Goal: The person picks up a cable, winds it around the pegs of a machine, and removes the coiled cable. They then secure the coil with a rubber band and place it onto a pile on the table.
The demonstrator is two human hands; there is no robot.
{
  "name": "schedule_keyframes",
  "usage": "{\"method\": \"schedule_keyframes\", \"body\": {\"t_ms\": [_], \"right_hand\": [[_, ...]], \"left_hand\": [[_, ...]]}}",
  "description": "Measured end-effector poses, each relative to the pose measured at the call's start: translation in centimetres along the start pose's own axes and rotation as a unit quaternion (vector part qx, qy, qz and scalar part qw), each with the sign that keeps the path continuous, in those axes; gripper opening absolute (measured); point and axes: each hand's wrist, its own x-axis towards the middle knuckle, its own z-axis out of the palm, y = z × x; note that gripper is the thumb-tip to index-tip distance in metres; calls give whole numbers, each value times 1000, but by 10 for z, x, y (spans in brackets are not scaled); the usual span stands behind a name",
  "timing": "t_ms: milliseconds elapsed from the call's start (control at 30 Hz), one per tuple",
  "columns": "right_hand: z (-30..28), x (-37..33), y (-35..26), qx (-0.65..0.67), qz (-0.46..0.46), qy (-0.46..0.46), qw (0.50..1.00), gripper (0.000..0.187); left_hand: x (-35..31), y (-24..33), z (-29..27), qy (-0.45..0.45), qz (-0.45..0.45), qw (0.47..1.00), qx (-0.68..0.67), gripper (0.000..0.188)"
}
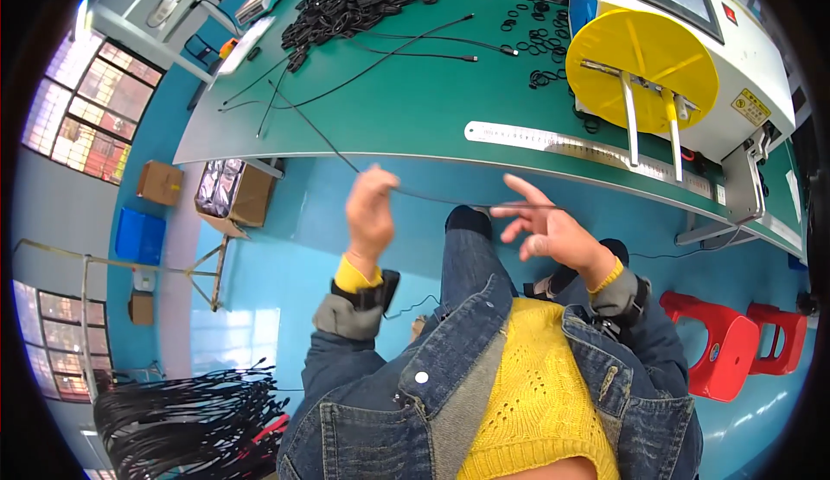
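Observation:
A thin black cable [441,198] stretches in front of me, just off the near edge of the green table [380,126]. My left hand [370,214] is closed around it, and one length runs from there up onto the tabletop. At its other side the cable reaches the fingers of my right hand [553,236], which are spread apart; it passes along the index and middle fingers without a closed grip. Several more black cables [393,48] with plugs lie loose across the table, beyond my left hand.
Coiled black cables [367,5] are heaped at the back. Small black rings [540,41] lie near a white machine [743,74] with a yellow disc [644,48]. A steel ruler [553,140] rests along the front edge. Red stools [722,350] stand right; hanging cables [186,419] lower left.

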Motion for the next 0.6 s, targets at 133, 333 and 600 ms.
{"method": "schedule_keyframes", "body": {"t_ms": [133,333,600], "right_hand": [[10,-3,4,64,6,-30,998,47],[12,-25,30,-12,56,60,997,30],[-25,-118,-4,-441,-197,460,745,24]], "left_hand": [[-52,24,16,-210,-82,974,19,16],[-32,98,68,-255,-145,945,-142,28],[11,118,107,-317,-85,935,-131,20]]}}
